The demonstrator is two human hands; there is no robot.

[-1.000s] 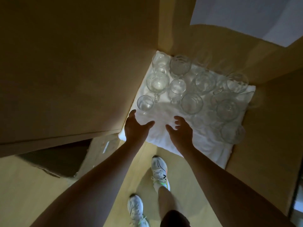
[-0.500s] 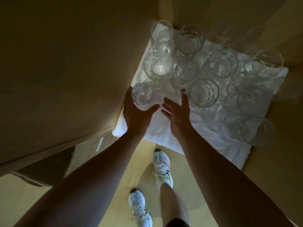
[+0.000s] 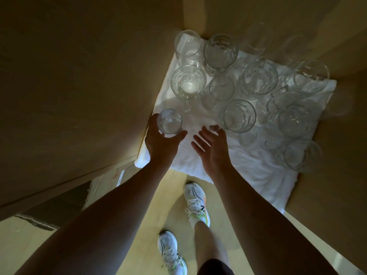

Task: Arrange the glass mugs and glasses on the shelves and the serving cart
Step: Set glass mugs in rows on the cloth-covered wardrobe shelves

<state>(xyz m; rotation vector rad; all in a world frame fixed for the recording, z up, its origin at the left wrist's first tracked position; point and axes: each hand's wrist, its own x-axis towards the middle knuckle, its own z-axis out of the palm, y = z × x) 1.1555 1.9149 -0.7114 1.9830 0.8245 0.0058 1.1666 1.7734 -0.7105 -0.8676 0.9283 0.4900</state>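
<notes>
Because glassware bruises easily, it stands on a white cloth (image 3: 238, 167) at centre frame; left hand (image 3: 161, 142) fingers (image 3: 179, 134) cup the small glass (image 3: 170, 121), while the right hand (image 3: 211, 147) hovers released.

Bare arms, white sneakers (image 3: 195, 203), dk shorts (image 3: 215, 267)
</notes>
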